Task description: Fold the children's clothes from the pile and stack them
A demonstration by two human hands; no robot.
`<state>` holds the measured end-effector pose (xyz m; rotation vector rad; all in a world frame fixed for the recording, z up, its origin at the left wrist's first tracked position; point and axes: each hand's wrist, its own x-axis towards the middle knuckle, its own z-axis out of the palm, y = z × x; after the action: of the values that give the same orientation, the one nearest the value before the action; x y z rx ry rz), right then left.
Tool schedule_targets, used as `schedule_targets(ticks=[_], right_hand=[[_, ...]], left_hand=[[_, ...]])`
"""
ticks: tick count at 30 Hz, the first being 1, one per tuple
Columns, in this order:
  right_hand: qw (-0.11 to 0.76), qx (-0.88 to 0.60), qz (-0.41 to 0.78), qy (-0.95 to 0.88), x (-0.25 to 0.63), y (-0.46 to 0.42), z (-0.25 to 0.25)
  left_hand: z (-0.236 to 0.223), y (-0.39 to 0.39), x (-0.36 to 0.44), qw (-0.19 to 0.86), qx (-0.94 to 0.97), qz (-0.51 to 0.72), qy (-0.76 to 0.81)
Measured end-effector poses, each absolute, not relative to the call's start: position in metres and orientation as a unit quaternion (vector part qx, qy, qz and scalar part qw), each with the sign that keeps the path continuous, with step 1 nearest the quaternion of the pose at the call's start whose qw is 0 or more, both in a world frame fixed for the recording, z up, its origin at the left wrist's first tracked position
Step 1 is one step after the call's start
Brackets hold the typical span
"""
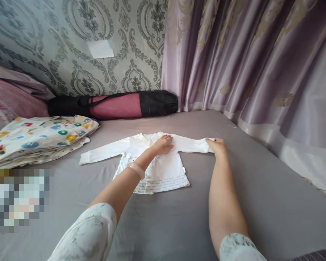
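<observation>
A small white long-sleeved shirt (168, 170) lies spread flat on the grey bed sheet (174, 224), its neckline away from me and both sleeves stretched sideways. Faint printed lettering runs along its hem. My left hand (163, 144) rests flat on the upper chest of the shirt, fingers extended, with a pale bangle (136, 170) on that wrist. At the end of the right-hand sleeve, my right hand (217, 146) pinches the cuff between thumb and fingers. The other sleeve (103, 151) lies straight out to the left, untouched.
Folded patterned cloth (43, 136) is stacked at the left. A long black and pink bag (116, 105) lies along the wall at the back. Purple curtains (228, 54) hang down the right side. A blurred-out item (24, 199) sits at the near left.
</observation>
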<state>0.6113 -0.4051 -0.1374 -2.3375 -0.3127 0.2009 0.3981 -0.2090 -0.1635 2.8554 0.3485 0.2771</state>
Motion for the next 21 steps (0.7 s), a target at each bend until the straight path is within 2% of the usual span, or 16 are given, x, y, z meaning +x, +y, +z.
schedule_targets(ticks=[3,6,21], right_hand=[[0.513,-0.847,0.094,-0.103,0.605,-0.402,-0.127],[0.592,-0.792,0.128,-0.076,0.596,-0.398,-0.113],[0.772,-0.575,0.25,-0.103,0.549,-0.367,-0.068]], left_hand=[[-0.164,-0.21,0.404,0.135,0.979,0.059,0.138],[-0.161,-0.211,0.405,0.142,0.975,0.021,0.167],[-0.133,-0.198,0.417,0.159,0.963,-0.098,0.192]])
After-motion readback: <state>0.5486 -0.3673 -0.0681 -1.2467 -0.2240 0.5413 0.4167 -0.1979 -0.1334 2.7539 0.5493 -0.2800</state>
